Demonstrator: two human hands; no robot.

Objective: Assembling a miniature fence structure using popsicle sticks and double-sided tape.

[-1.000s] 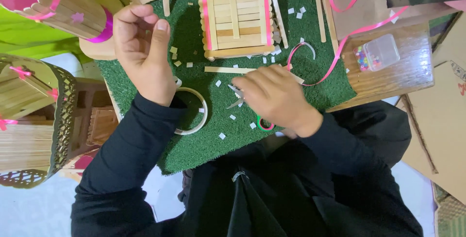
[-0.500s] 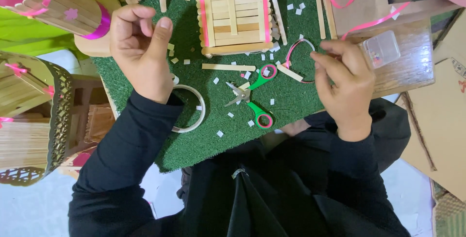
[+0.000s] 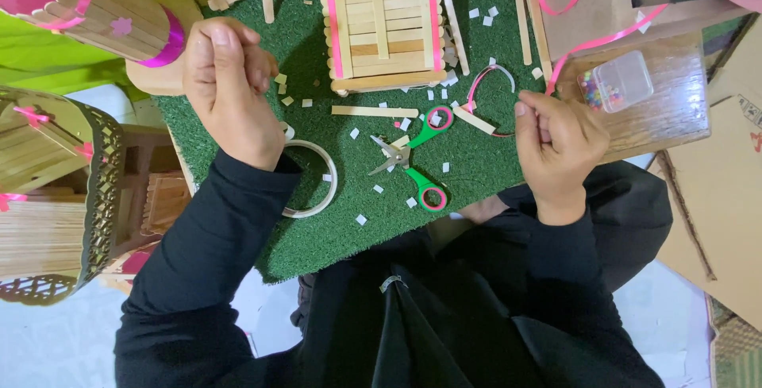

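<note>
Two bare hands work over a green turf mat (image 3: 476, 189) on the worktop. A square box of wooden sticks (image 3: 382, 27) with pink trim stands at the mat's far edge. The scissors (image 3: 413, 158), under the right hand a second ago, now lie free on the mat, blades slightly open. The right hand (image 3: 559, 150) has moved aside; its fingers pinch a pink ribbon (image 3: 490, 90). The left hand (image 3: 226, 86) stays raised, fingers curled together; contents indiscernible.
</note>
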